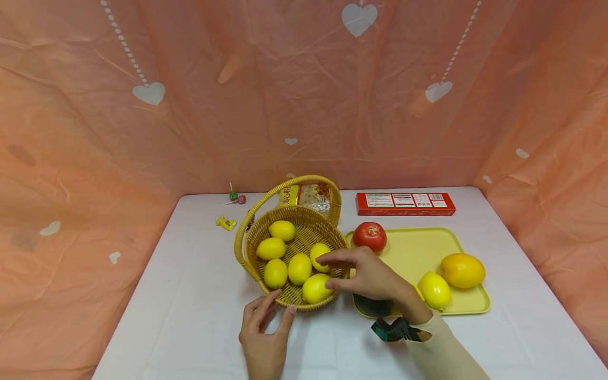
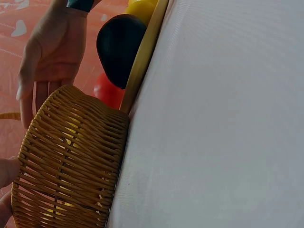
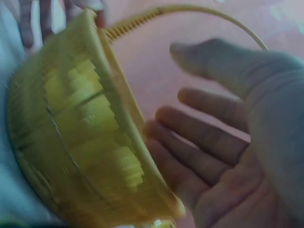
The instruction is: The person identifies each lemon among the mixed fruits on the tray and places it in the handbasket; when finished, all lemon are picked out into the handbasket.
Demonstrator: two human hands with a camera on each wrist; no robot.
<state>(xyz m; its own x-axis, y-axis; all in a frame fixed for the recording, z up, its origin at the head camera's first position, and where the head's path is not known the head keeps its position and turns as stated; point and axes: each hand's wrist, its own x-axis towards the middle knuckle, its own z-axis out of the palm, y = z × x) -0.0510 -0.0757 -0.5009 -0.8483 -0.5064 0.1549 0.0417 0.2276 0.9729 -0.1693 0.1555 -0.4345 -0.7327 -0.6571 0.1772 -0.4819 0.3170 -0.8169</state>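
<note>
Several lemons (image 1: 300,269) lie inside a round wicker basket (image 1: 328,227) with a tall arched handle. My left hand (image 1: 266,330) is at the basket's near side, its fingertips touching the rim and its thumb apart from them. In the left wrist view, only fingertips (image 2: 7,172) of that hand show beside the wicker wall. Over the basket's right rim is my right hand (image 1: 363,272), fingers spread beside the lemons on that side. Its palm (image 3: 247,194) shows in the right wrist view with nothing held, close to the rim.
Right of the basket, a yellow tray (image 1: 413,245) holds a red fruit (image 1: 370,237), a lemon (image 1: 434,291), an orange-yellow fruit (image 1: 463,270) and a dark fruit (image 1: 372,305). Behind lie a red box (image 1: 406,204), a food packet (image 1: 313,196), lollipops (image 1: 241,199) and a yellow-wrapped sweet (image 1: 226,222).
</note>
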